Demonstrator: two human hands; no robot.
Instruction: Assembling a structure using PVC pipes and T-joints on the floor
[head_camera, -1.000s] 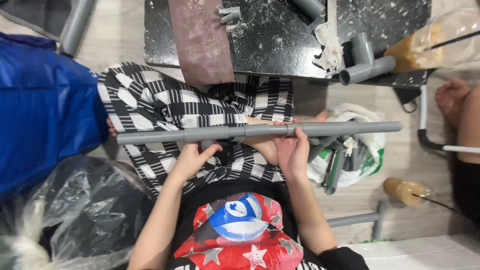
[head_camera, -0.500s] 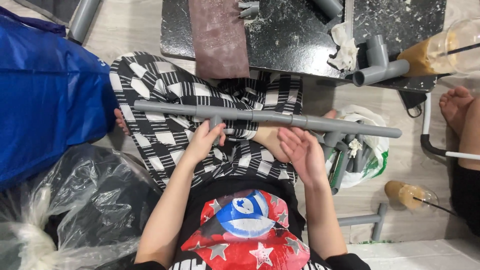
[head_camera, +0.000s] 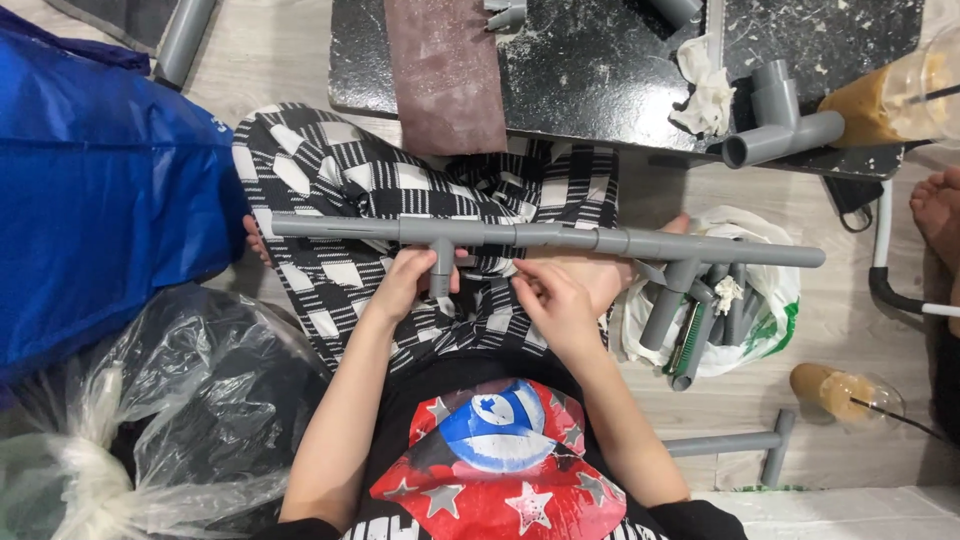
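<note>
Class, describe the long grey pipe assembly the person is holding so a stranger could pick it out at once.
Start at the checked black-and-white trousers. Across them lies the long grey pipe assembly, with the left hand at its tee. Unlike the short pipes in the white bag, it spans both knees.

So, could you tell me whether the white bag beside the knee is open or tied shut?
Open: the white bag's mouth is spread and grey pipe pieces stick out.

Long pipe assembly (head_camera: 560, 238) lay left-to-right across the lap. Left hand (head_camera: 405, 283) sat on its tee branch; right hand (head_camera: 560, 295) just right of it, near side of the pipe. Work board (head_camera: 610, 70) lay far of the lap, sandpaper strip (head_camera: 445, 70) on its left part, elbow fitting (head_camera: 780, 125) at its right edge. Bag of fittings (head_camera: 750, 310) right of the lap; tarp (head_camera: 100, 190) left.
</note>
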